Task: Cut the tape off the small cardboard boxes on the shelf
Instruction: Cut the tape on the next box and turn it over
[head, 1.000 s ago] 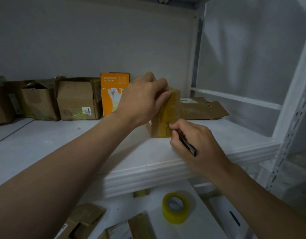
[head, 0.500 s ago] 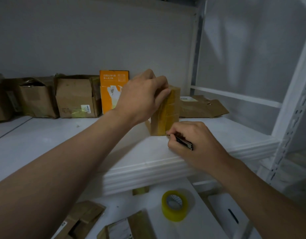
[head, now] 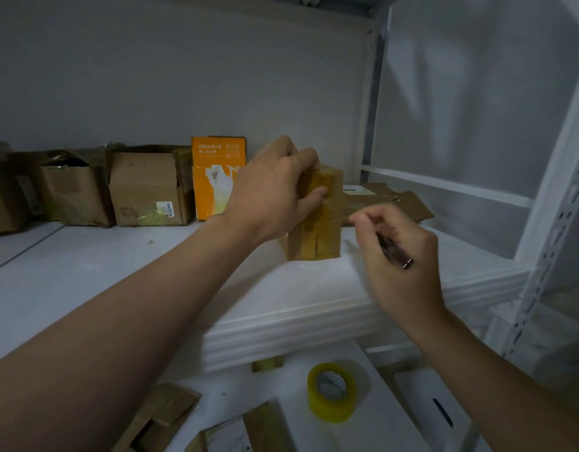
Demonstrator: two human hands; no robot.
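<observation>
Left hand point(head: 272, 194) grips one glossy, tape-wrapped cardboard box point(head: 324, 236), upright on white shelf point(head: 118, 272); right hand point(head: 395, 282) pinches slim dark cutter point(head: 396, 251).

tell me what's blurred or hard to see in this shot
Head view: the right hand is motion-blurred, so the dark cutter it grips is smeared and its blade cannot be made out; the left hand and the taped box it holds are sharper; the light is dim, and the wide lens bows the shelf edge.
</observation>
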